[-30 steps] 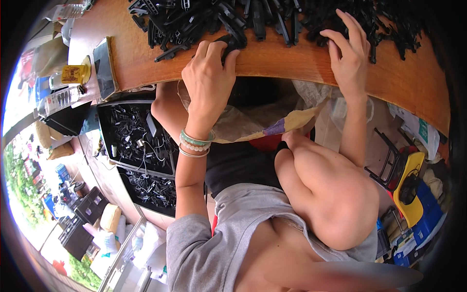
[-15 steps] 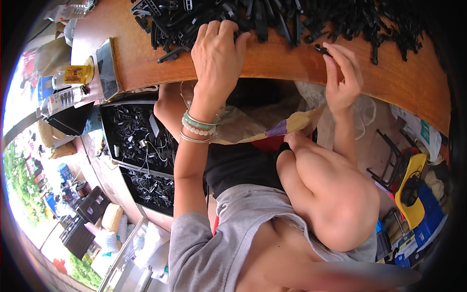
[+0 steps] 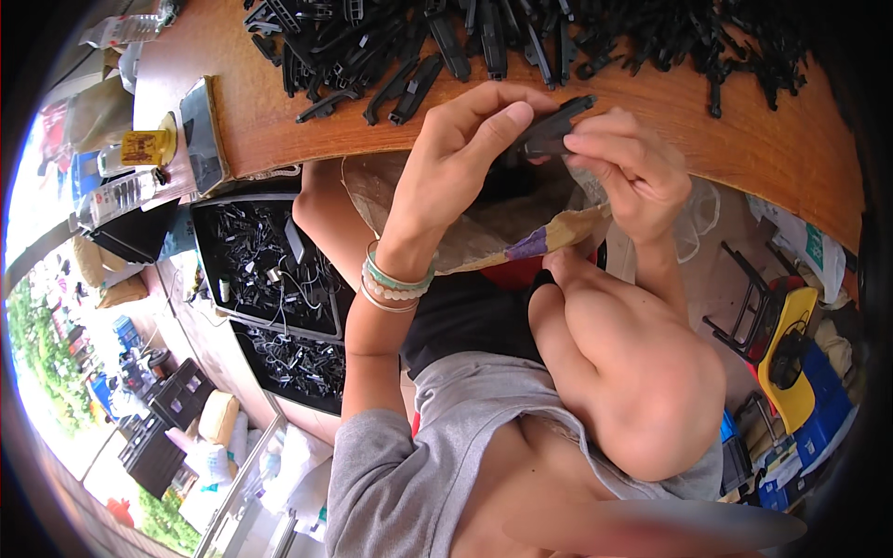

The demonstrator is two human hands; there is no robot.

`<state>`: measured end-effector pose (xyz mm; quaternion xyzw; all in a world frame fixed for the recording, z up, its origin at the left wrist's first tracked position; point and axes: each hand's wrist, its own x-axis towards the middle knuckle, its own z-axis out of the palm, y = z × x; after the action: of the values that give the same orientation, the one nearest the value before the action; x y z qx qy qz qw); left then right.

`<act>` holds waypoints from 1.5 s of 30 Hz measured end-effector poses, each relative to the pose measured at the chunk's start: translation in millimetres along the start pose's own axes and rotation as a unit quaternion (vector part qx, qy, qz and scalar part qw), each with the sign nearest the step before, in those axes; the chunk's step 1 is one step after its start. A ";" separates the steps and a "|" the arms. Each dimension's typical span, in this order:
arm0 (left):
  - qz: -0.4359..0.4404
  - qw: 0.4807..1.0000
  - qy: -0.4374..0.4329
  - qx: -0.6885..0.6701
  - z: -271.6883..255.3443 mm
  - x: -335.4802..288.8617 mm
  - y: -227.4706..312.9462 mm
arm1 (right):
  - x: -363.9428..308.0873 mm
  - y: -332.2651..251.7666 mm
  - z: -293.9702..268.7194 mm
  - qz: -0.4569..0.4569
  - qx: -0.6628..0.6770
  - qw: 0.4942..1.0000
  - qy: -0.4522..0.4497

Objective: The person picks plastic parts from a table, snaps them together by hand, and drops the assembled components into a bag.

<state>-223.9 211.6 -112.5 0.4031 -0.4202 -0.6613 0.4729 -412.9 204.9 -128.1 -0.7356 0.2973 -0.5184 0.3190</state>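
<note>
Both my hands meet over the near edge of the wooden table, above an open sack [image 3: 465,244] by my lap. Between them is a long black plastic part [image 3: 556,128], tilted up toward the right. My left hand [image 3: 460,153] grips its left end, with fingers curled behind it. My right hand [image 3: 640,172] pinches at its right side; the small black piece seen earlier in those fingers is hidden now. Just beyond my hands lies a heap of black plastic parts [image 3: 446,46], longer ones toward the left. Smaller black parts [image 3: 716,51] are heaped on the right.
The wooden table [image 3: 279,121] curves across the front, with a dark flat case [image 3: 205,130] at its left. Black bins [image 3: 265,265] full of small parts stand below left. A yellow chair [image 3: 789,358] is at the right. My bent knee [image 3: 665,400] rises below my right arm.
My left hand has come back from the heap toward the right, bringing a long black plastic part. My right hand has moved slightly left and down to meet it.
</note>
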 end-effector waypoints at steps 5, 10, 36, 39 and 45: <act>-0.045 0.992 -0.038 0.108 3.6 -4.5 10.2 | -3.4 0.7 -1.6 0.006 -0.006 1.000 -0.018; 0.094 0.942 -0.028 0.320 10.5 -13.7 7.2 | -5.7 -4.3 2.7 0.036 -0.055 0.998 0.019; 0.195 0.914 -0.028 0.355 10.3 -11.9 -8.2 | -12.4 -6.7 -1.2 0.127 -0.019 0.992 0.003; 0.251 0.895 -0.034 0.368 8.1 -8.0 -9.5 | -13.5 -2.2 -6.7 0.080 -0.061 0.995 -0.002; 0.142 0.886 -0.110 0.428 -13.6 -18.1 -2.4 | 1.7 4.9 -24.8 0.157 -0.052 0.979 -0.120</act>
<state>-207.9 227.1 -116.7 0.4269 -0.7645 -0.3830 0.2943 -436.6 196.6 -124.5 -0.7522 0.3956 -0.3536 0.3908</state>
